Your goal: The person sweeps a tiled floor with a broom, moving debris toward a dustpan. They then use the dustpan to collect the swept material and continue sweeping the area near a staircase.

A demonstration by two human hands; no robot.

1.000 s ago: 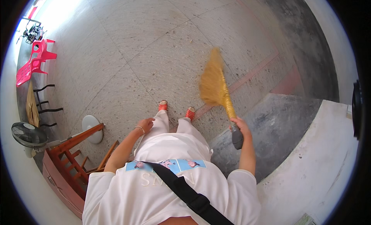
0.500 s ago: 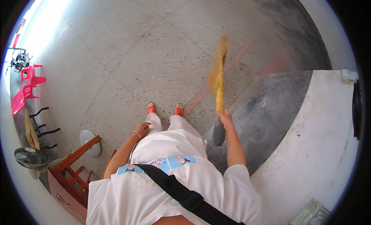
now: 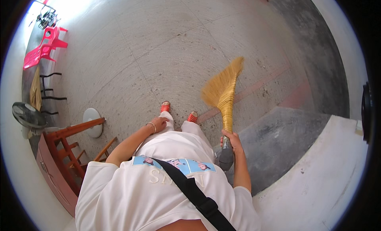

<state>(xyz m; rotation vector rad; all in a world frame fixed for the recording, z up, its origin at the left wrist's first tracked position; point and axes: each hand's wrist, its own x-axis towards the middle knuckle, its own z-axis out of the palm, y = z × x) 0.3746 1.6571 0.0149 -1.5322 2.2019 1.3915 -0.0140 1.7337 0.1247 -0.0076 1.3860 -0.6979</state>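
Observation:
A short hand broom [image 3: 220, 89] with fanned yellow bristles and a yellow-wrapped neck is in my right hand [image 3: 233, 141]. The fingers wrap round its grey lower handle, whose end points back toward my body. Its bristles spread over the speckled floor in front and to the right of my feet; whether they touch it I cannot tell. My left hand [image 3: 160, 123] lies against my left thigh with its fingers loosely stretched, holding nothing.
A low white wall [image 3: 317, 151] and a dark grey floor strip [image 3: 274, 139] run along my right. Leftward stand a wooden chair [image 3: 71, 151], a round white base [image 3: 93, 121], a fan [image 3: 28, 115], pink plastic chairs [image 3: 47, 44] and a reddish cabinet [image 3: 53, 171].
The broom has turned so its bristles now show as a broad fan, and it sits lower in view. The room has shifted as I turned slightly. My left hand stays at my thigh.

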